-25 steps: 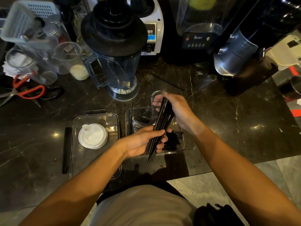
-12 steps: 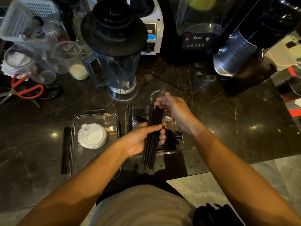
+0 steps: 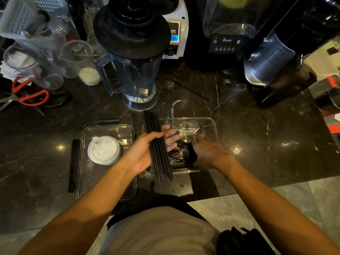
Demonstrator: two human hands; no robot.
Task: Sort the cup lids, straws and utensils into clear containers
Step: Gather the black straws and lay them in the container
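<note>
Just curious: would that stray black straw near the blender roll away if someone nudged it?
Probably: the loose straw looks thin and round, lying flat on polished stone. It likely weighs almost nothing. The bundle in the left hand stays straight, suggesting stiffness.

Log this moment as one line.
left hand: holds straw bundle | right hand: reaching into utensil container | lids: binned

Bare dark counter (image 3: 257, 140) lies right of the clear container (image 3: 211, 126); behind it, a blender jug (image 3: 136, 74) and machines (image 3: 226, 41) crowd the back edge.

A dark veined marble counter (image 3: 257, 144) gleams with small light glints above a pale speckled floor (image 3: 303, 199).
</note>
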